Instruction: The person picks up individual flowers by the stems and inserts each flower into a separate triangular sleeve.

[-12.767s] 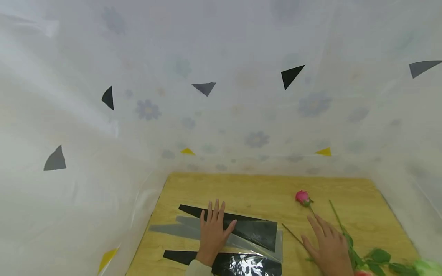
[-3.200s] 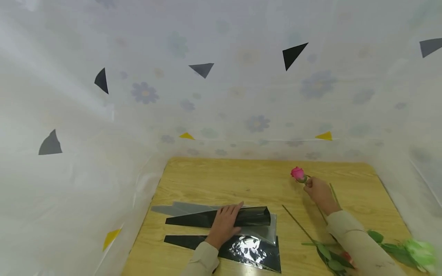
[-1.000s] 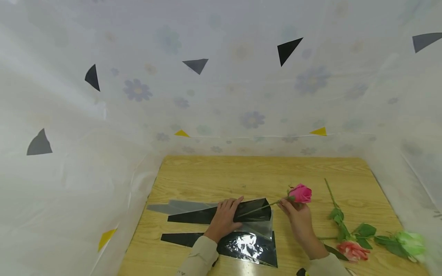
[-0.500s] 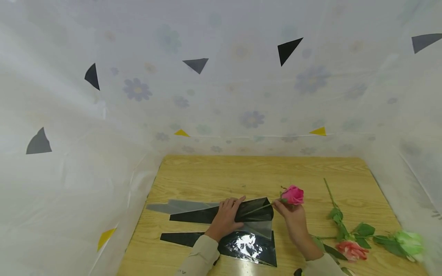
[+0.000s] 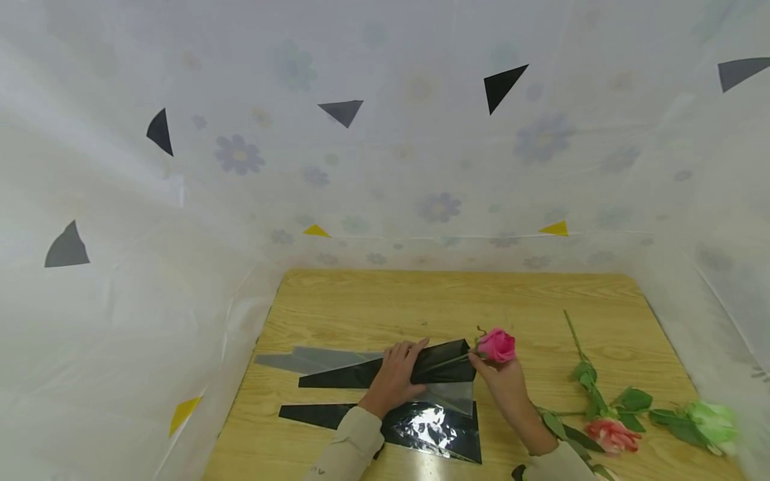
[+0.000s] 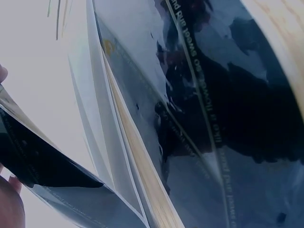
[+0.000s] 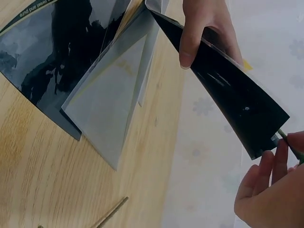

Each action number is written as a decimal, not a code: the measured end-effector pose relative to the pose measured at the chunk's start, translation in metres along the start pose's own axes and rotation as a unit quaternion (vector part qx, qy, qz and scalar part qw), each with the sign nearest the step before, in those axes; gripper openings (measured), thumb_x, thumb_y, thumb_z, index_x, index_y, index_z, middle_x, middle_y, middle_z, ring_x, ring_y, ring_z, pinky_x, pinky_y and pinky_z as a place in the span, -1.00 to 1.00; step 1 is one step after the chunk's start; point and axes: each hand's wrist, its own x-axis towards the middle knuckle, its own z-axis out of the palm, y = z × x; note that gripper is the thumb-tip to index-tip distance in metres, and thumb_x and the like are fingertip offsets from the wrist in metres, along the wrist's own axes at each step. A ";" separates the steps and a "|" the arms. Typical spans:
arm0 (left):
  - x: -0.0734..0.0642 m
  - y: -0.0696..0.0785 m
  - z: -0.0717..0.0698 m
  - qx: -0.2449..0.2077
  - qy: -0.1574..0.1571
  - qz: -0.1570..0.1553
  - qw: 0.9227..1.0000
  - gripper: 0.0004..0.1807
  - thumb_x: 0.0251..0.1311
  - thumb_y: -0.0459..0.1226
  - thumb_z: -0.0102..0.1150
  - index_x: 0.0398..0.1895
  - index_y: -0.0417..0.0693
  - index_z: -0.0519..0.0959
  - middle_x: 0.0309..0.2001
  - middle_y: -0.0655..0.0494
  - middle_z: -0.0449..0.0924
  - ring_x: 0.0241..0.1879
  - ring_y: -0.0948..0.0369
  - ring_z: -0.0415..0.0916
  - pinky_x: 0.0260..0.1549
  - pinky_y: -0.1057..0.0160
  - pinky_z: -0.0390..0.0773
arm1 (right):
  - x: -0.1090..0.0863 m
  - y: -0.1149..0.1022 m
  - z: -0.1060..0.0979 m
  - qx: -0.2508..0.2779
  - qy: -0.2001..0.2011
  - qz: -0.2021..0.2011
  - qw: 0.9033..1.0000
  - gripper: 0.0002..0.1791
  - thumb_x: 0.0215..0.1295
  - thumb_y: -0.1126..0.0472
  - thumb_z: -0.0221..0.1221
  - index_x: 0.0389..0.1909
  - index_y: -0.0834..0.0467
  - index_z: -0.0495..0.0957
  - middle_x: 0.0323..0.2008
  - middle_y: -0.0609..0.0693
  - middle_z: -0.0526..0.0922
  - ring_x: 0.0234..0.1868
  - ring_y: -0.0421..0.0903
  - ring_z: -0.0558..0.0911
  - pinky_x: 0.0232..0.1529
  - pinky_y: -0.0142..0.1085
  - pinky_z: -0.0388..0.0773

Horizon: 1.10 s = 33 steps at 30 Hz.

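My left hand [image 5: 394, 377] grips a black cone-shaped flower sleeve [image 5: 448, 352], its wide mouth facing right. In the right wrist view, the left thumb lies across the near side of that sleeve [image 7: 228, 90]. My right hand [image 5: 505, 389] pinches the stem of a pink rose [image 5: 498, 345] just below the bloom, fingertips right at the sleeve's mouth. The stem [image 5: 448, 364] runs into the sleeve, while the bloom stays outside. Grey translucent sleeves [image 5: 451, 399] lie beneath, and another black sleeve [image 5: 433, 427] lies nearer the body.
On the right of the wooden table [image 5: 373, 300] lie a coral rose [image 5: 612, 435] with green leaves, a pale green rose [image 5: 712, 422], and loose stems. White sheeting [image 5: 385, 167] with faint flower prints surrounds the table at the back and sides.
The right hand has picked the pink rose off the table and brought it left, its stem sliding deeper into the sleeve. The left hand, earlier flat on the sleeves, now holds one.
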 end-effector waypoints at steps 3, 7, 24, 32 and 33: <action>0.001 0.002 -0.001 -0.002 -0.002 -0.003 1.000 0.15 -0.18 -0.03 0.44 0.46 0.18 -0.08 0.03 0.14 0.29 -0.02 0.18 0.28 -0.02 0.05 0.29 | -0.001 -0.002 0.001 -0.011 -0.010 0.009 1.000 -0.66 0.07 0.41 0.28 -0.13 0.32 0.43 -0.28 0.08 0.59 -0.29 -0.33 0.54 -0.29 -0.46 0.49; 0.001 0.004 -0.003 -0.006 -0.005 -0.008 1.000 0.12 -0.17 -0.04 0.43 0.46 0.19 -0.06 0.03 0.14 0.29 -0.03 0.18 0.27 -0.03 0.07 0.29 | 0.002 0.011 -0.001 -0.036 -0.016 0.009 0.999 -0.64 0.09 0.33 0.30 -0.09 0.27 0.43 -0.23 0.05 0.58 -0.24 -0.33 0.52 -0.26 -0.45 0.47; 0.002 0.002 0.001 -0.012 0.017 -0.002 1.000 0.16 -0.21 -0.01 0.46 0.46 0.18 -0.07 -0.03 0.15 0.29 -0.13 0.20 0.25 -0.12 0.12 0.27 | 0.000 0.011 -0.015 -0.095 -0.104 -0.003 0.990 -0.48 0.31 0.08 0.11 0.22 0.17 0.25 0.09 0.05 0.40 0.00 -0.16 0.40 -0.07 -0.31 0.40; 0.003 0.001 0.003 -0.011 0.034 0.001 0.999 0.19 -0.26 0.00 0.47 0.46 0.19 -0.07 -0.07 0.18 0.29 -0.23 0.23 0.20 -0.23 0.20 0.23 | 0.002 0.013 -0.026 -0.085 -0.107 -0.037 0.990 -0.58 0.41 0.09 -0.02 0.19 0.18 0.28 0.01 0.06 0.38 -0.09 -0.11 0.47 -0.15 -0.30 0.48; 0.003 0.000 0.002 -0.009 0.036 0.002 0.999 0.19 -0.26 0.00 0.47 0.46 0.19 -0.07 -0.08 0.17 0.29 -0.24 0.23 0.20 -0.24 0.20 0.23 | 0.002 0.013 -0.027 -0.066 -0.099 -0.032 0.992 -0.56 0.41 0.11 -0.02 0.21 0.21 0.25 0.00 0.08 0.38 -0.11 -0.12 0.49 -0.18 -0.32 0.50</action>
